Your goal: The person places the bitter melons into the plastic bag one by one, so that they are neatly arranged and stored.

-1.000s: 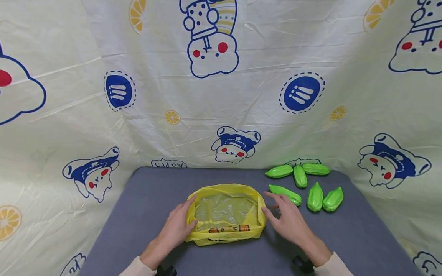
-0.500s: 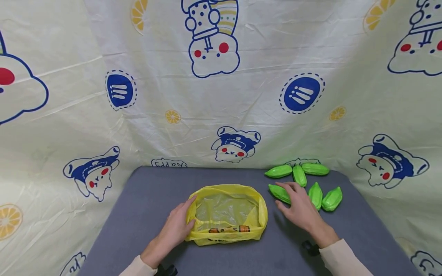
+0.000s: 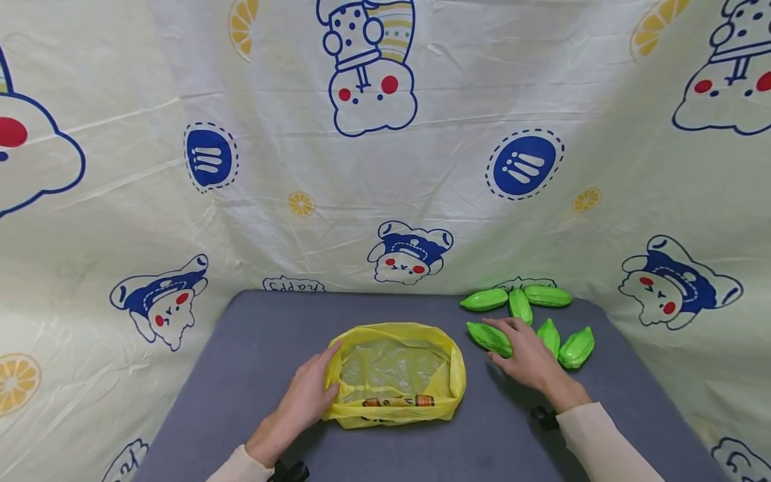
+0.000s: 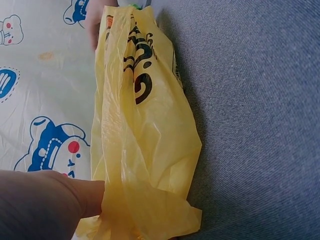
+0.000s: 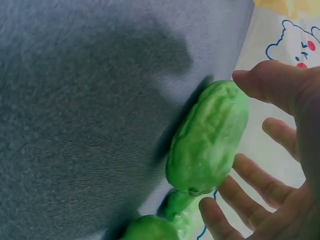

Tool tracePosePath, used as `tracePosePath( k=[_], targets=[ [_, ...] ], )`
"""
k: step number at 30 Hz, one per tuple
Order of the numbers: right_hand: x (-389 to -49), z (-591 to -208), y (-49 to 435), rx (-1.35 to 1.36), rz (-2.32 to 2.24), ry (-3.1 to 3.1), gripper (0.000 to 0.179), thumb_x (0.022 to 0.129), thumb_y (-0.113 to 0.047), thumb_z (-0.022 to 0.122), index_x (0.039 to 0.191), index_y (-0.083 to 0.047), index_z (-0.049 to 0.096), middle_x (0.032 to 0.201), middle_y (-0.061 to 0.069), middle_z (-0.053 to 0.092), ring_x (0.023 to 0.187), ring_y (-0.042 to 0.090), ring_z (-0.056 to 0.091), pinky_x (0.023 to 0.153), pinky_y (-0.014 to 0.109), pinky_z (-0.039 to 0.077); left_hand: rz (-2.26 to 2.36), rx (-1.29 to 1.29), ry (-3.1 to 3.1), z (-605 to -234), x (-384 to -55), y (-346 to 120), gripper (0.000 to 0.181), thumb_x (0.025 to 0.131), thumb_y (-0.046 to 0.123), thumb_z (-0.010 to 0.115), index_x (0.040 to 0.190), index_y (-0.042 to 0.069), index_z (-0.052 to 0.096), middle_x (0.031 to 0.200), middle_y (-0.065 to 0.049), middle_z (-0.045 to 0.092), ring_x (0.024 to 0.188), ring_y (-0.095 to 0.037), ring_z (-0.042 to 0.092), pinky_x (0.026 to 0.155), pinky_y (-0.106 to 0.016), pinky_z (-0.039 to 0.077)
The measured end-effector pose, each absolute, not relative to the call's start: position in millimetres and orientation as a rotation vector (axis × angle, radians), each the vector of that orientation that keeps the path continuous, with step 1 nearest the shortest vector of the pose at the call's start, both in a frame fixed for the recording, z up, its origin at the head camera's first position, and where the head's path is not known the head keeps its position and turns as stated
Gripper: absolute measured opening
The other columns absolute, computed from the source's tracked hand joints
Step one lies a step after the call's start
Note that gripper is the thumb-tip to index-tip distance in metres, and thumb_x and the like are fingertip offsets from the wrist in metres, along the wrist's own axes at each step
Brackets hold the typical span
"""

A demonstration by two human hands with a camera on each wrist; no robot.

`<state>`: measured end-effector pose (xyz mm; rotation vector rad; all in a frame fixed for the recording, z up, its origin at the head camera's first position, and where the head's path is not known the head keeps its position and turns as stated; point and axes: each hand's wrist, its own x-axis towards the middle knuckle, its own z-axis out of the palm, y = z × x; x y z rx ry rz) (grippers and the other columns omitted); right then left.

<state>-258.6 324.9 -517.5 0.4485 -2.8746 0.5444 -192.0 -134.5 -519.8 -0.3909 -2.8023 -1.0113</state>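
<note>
My left hand (image 3: 304, 395) grips the left rim of a yellow plastic bag (image 3: 394, 416), whose mouth is spread wide toward me. In the left wrist view the thumb goes behind the edge of the crumpled bag (image 4: 160, 145), which carries black print. Right of the bag, a green, bumpy bitter melon (image 3: 485, 337) lies on the table. Over it hovers my right hand (image 3: 527, 355), fingers apart and gently bent. The right wrist view has the thumb and fingers around the near side of this bitter melon (image 5: 210, 137), not closed on it.
Two bitter melons (image 3: 576, 348) lie to the right of my right hand, one partly covered by it. Several more (image 3: 484, 299) sit along the back edge of the grey table (image 3: 289, 318). A printed cloth (image 3: 385, 174) hangs behind and at both sides.
My right hand has moved from beside the bag's right rim rightward to over the nearest bitter melon. My left hand has stayed at the bag's left rim.
</note>
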Motion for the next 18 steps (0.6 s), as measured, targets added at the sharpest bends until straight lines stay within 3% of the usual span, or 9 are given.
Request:
tracePosePath(
  k=[18],
  targets=[
    [-266,-528,329,0.459,0.487,-2.902,0.067,0.101,-0.006,0.088,0.163,-0.013,0.067,0.152,0.033,0.066,0.133,0.057,0.069,0.099,0.074,0.061,-1.01,-0.417,-2.8,-521,-191,-137,0.079,0.096,-0.007,0.086,0.169,0.004,0.058,0.147,-0.028,0.075,0.133,-0.05,0.075,0.104,-0.063,0.064]
  ],
)
